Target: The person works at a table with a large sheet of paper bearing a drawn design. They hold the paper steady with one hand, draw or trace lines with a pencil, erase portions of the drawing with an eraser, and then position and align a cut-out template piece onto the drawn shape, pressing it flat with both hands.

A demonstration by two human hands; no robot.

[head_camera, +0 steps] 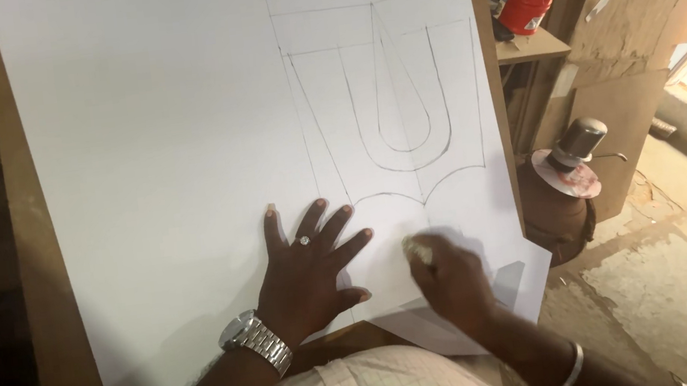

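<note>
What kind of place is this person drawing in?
Probably a small workshop, perhaps a sign-maker's or carpenter's. The white sheet with pencil lines lies on a bare wooden board, a red tub stands on a rough shelf, and the concrete floor is littered with scraps.

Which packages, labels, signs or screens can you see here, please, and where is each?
Red container: on the wooden shelf, upper right; squat red tub, white label patch.
Cardboard box: right of the shelf; brown, worn, with a pale tape strip.
No signs or screens visible.
</note>
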